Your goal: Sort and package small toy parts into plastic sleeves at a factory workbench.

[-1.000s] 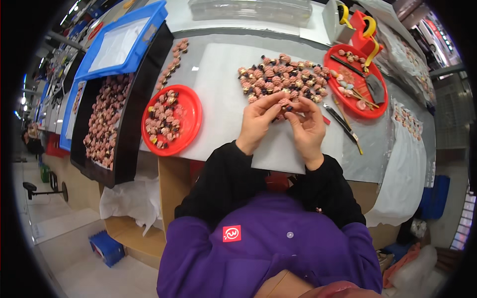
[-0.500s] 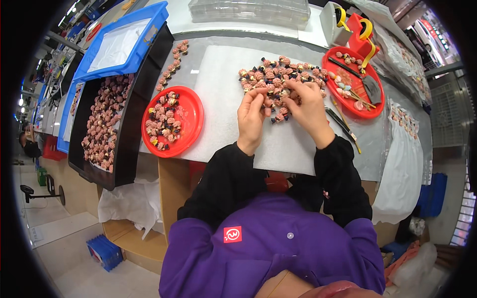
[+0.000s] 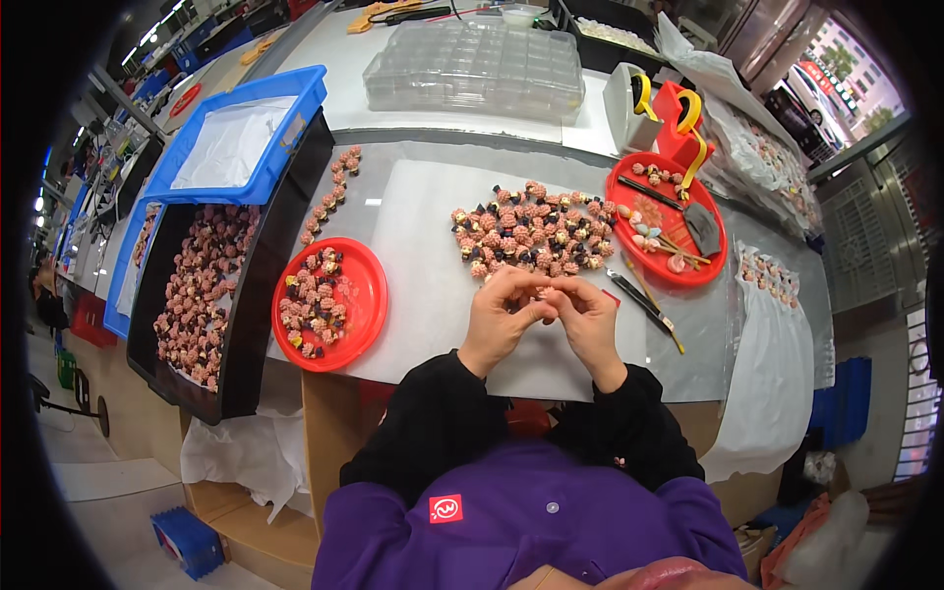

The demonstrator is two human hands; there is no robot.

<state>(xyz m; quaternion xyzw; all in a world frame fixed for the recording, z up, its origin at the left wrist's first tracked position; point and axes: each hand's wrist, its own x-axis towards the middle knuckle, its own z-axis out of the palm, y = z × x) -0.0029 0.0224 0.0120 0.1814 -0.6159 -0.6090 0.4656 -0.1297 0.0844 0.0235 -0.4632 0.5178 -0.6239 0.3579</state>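
A big heap of pink-and-dark pieces (image 3: 531,234) is lying on the table (image 3: 693,349), a smaller batch (image 3: 313,307) is filling the left-side red plate (image 3: 369,307); which are finished, I can't tell. Nearer the body, left hand (image 3: 495,323) and right hand (image 3: 588,332) are converging, fingertips pinching one small pink piece (image 3: 544,293).

A red patch (image 3: 445,508) on the purple garment (image 3: 610,521) bears a white emblem (image 3: 446,508); no wording seems readable.
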